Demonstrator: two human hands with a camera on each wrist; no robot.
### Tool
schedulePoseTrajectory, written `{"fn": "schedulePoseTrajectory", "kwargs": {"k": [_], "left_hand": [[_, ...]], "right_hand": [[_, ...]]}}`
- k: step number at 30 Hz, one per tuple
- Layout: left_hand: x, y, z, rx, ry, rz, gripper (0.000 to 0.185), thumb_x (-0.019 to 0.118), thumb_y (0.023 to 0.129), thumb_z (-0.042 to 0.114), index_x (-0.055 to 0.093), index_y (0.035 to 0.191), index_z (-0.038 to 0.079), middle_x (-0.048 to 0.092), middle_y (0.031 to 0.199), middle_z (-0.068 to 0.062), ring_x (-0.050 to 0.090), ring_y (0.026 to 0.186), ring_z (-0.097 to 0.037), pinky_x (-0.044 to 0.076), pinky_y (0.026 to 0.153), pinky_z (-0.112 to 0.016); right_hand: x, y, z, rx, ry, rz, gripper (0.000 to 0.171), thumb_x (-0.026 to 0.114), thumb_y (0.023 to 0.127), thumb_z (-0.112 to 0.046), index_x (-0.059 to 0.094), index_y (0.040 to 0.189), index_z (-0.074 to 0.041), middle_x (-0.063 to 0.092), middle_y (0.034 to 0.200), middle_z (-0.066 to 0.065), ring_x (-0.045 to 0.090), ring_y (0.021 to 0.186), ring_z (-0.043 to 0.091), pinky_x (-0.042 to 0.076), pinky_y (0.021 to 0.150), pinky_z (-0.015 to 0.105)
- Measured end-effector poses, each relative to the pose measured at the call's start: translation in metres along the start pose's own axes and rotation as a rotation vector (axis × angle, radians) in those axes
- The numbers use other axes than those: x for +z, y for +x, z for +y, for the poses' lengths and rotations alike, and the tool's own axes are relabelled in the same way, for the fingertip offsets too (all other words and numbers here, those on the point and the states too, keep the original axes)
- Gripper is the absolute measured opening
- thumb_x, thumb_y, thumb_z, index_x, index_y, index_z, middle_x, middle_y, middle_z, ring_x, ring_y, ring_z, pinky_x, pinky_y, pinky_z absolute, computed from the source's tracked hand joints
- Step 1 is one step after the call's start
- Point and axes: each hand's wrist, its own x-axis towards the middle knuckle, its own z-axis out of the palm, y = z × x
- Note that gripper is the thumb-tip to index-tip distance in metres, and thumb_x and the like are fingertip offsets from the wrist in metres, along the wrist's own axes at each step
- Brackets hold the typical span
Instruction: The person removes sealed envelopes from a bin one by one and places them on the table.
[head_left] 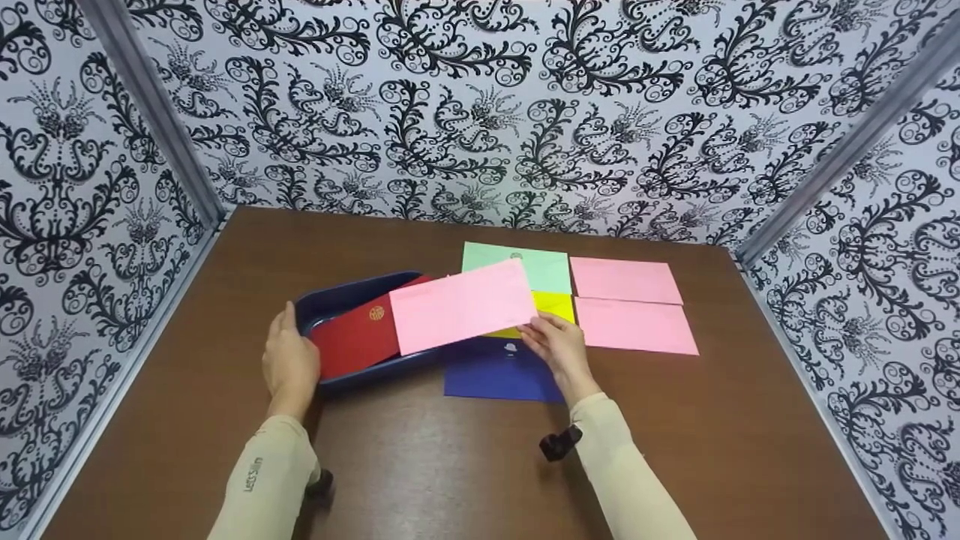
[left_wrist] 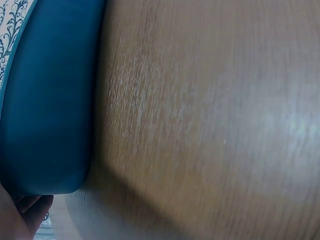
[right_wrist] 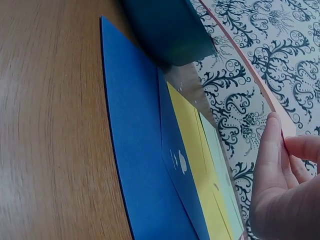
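My right hand (head_left: 551,341) pinches the right edge of a pink envelope (head_left: 461,305) and holds it in the air above the table, its left end over the dark blue tray (head_left: 341,296). In the right wrist view the fingers (right_wrist: 272,150) grip the envelope's thin pink edge (right_wrist: 250,75). A red envelope (head_left: 356,337) with a gold seal lies in the tray. My left hand (head_left: 289,360) rests against the tray's left front corner (left_wrist: 47,125). Under the right hand lie a blue envelope (head_left: 499,371) and a yellow one (head_left: 551,304).
A green envelope (head_left: 525,264) and two pink envelopes (head_left: 626,280), (head_left: 636,325) lie flat on the brown table (head_left: 450,465) behind and right of the hand. Patterned walls (head_left: 480,112) close in the back and both sides.
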Motion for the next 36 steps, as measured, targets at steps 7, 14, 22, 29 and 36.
{"fn": "schedulePoseTrajectory", "kwargs": {"k": [7, 14, 22, 29, 36], "left_hand": [[-0.001, -0.001, 0.000, -0.002, -0.006, -0.012, 0.068, 0.038, 0.091, -0.001, 0.026, 0.158, 0.007, 0.034, 0.159, -0.020, 0.047, 0.131, -0.051, 0.042, 0.104, -0.061], [-0.001, -0.001, -0.001, 0.001, -0.002, -0.009, 0.068, 0.038, 0.090, -0.001, 0.026, 0.157, 0.006, 0.034, 0.158, -0.020, 0.046, 0.132, -0.050, 0.043, 0.103, -0.062], [0.001, -0.002, -0.001, 0.004, 0.001, 0.011, 0.067, 0.039, 0.091, 0.000, 0.029, 0.157, 0.008, 0.036, 0.157, -0.020, 0.050, 0.128, -0.051, 0.045, 0.100, -0.062], [0.001, -0.002, -0.001, -0.009, -0.001, -0.007, 0.067, 0.038, 0.092, 0.000, 0.027, 0.158, 0.009, 0.035, 0.159, -0.019, 0.049, 0.128, -0.051, 0.044, 0.101, -0.062], [0.000, 0.001, -0.001, -0.006, 0.000, -0.011, 0.068, 0.038, 0.092, 0.001, 0.026, 0.158, 0.009, 0.034, 0.159, -0.019, 0.049, 0.128, -0.051, 0.044, 0.102, -0.061]], "right_hand": [[-0.012, 0.001, -0.003, 0.011, 0.018, 0.005, 0.037, 0.057, 0.097, 0.000, 0.052, 0.131, 0.013, 0.071, 0.076, 0.002, 0.073, 0.071, 0.010, 0.061, 0.073, 0.024], [-0.027, 0.002, -0.004, 0.019, 0.009, 0.034, 0.034, 0.056, 0.097, -0.001, 0.053, 0.129, 0.010, 0.070, 0.078, 0.002, 0.073, 0.073, 0.010, 0.061, 0.074, 0.024], [-0.046, 0.002, -0.004, 0.021, 0.034, 0.040, 0.037, 0.055, 0.098, -0.001, 0.049, 0.133, 0.010, 0.071, 0.078, -0.001, 0.074, 0.074, 0.009, 0.061, 0.077, 0.024], [-0.066, 0.003, -0.008, 0.038, 0.035, 0.037, 0.044, 0.053, 0.099, -0.002, 0.043, 0.141, 0.010, 0.071, 0.081, -0.002, 0.074, 0.077, 0.008, 0.060, 0.082, 0.024], [-0.086, 0.003, -0.011, 0.051, 0.034, 0.069, 0.044, 0.055, 0.099, -0.004, 0.044, 0.140, 0.007, 0.071, 0.078, -0.002, 0.074, 0.076, 0.008, 0.060, 0.082, 0.023]]}}
